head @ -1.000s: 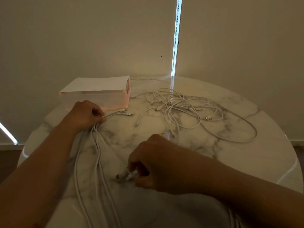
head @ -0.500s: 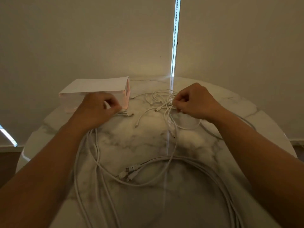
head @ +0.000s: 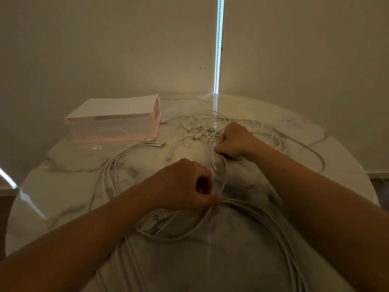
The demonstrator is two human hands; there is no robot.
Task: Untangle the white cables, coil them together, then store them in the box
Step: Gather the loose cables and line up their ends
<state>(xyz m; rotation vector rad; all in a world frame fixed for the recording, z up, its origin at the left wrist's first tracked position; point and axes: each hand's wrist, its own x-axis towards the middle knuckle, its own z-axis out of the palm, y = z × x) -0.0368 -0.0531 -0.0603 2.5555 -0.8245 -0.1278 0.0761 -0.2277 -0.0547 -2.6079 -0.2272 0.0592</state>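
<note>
Untangling looks partway done: some white cables (head: pixel 109 171) lie straightened in a loose bundle on the table (head: pixel 63 186), while a tangle (head: pixel 202 125) sits at the far side, just right of the box (head: pixel 113 125). Left hand (head: pixel 185 186) pinches one strand mid-table. Right hand (head: pixel 233 140) is curled round strands at the tangle's near edge. Probably left: finish separating, coil, box them. Box looks lidded, with no cables seen inside. No readable labels or brands.
</note>
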